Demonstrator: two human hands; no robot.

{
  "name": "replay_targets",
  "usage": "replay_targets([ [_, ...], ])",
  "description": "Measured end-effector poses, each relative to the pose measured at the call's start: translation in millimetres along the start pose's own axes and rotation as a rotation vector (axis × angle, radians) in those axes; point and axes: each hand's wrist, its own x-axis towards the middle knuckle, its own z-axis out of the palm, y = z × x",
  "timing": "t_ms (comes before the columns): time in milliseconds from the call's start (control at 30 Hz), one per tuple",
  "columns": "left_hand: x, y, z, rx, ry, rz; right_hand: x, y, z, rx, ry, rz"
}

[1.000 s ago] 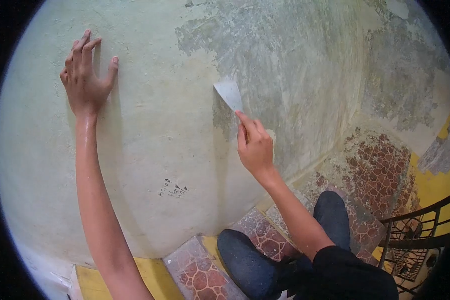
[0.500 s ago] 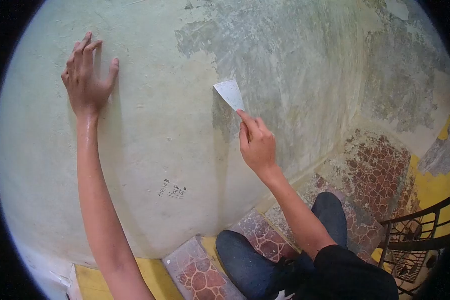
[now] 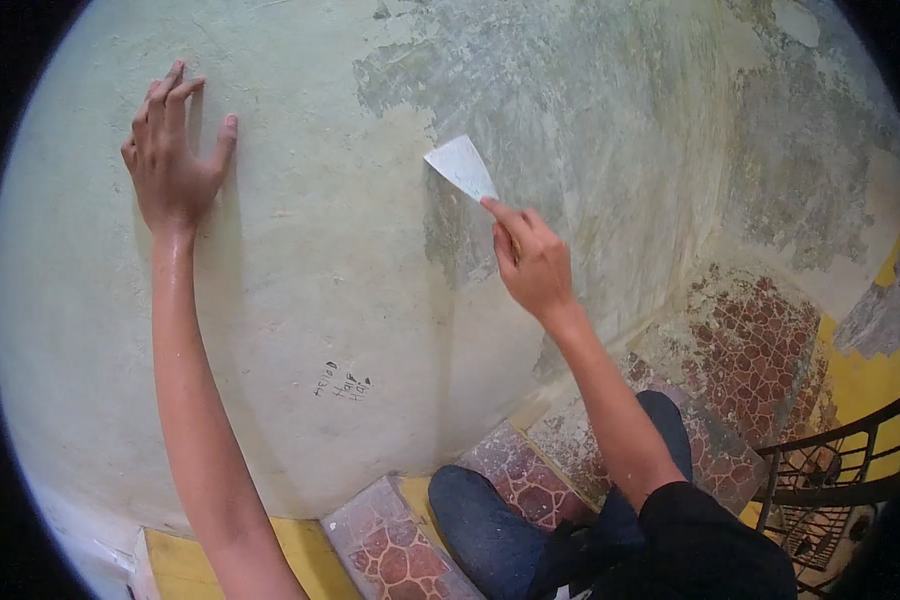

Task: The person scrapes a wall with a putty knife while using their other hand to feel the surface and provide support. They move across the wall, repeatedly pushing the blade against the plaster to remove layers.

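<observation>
My right hand (image 3: 536, 262) is wrapped round the handle of a putty knife (image 3: 462, 166), the index finger stretched along it toward the blade. The flat, whitish blade points up and left, at the border between pale green paint and a bare grey patch (image 3: 570, 130) of the wall. Most of the handle is hidden in my fist. On the painted wall (image 3: 300, 200) at the upper left, my left hand (image 3: 174, 160) rests with fingers spread, holding nothing.
Steps with brown stone-pattern tiles (image 3: 406, 562) and yellow risers (image 3: 240, 555) run along the wall's foot. Paint flakes litter the tiled landing (image 3: 745, 335). A black metal railing (image 3: 840, 430) stands at the lower right. Handwriting (image 3: 342, 384) marks the lower wall.
My right hand has moved up and slightly right, and the putty knife's blade has shifted upward along the paint edge. My left hand stays in place on the wall.
</observation>
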Motion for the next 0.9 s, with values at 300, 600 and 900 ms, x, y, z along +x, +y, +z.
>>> replay_targets([
  [300, -2, 1, 1, -0.004, -0.006, -0.01, 7, 17, -19, -0.06, -0.05, -0.122],
  [600, -1, 0, 1, 0.003, 0.01, 0.009, 20, 16, -17, -0.048, -0.027, -0.176],
  [900, -1, 3, 0, -0.009, 0.033, -0.018, 93, 45, -57, -0.208, -0.161, -0.501],
])
